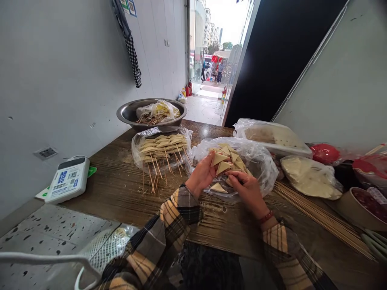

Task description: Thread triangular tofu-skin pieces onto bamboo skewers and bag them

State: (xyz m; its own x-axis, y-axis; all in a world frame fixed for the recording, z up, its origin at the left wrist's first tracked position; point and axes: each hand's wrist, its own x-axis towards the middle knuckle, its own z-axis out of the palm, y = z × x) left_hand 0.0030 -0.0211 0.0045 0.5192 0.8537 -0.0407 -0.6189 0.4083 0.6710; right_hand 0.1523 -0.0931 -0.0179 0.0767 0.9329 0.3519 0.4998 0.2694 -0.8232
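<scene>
My left hand (pixel 203 174) is closed on tan triangular pieces of dried tofu (pixel 220 158), held by their left side above an open plastic bag. Close against their lower right edge, my right hand (pixel 245 186) pinches its fingers together; what lies between them is too small to make out. More tofu triangles (pixel 238 161) are heaped in the clear plastic bag (pixel 263 161) behind my hands. One loose triangle (pixel 219 188) lies at the bag's front edge. To the left, skewered tofu (pixel 163 146) is stacked on another bag, its sticks pointing toward me.
A metal basin (pixel 122 114) with bagged skewers stands at the back left. Bare bamboo sticks (pixel 320 217) lie along the right, beside a bag of pale food (pixel 311 177), a plastic-wrapped tray (pixel 272 135) and a tub (pixel 350 205). A white payment device (pixel 69 179) sits at the left edge.
</scene>
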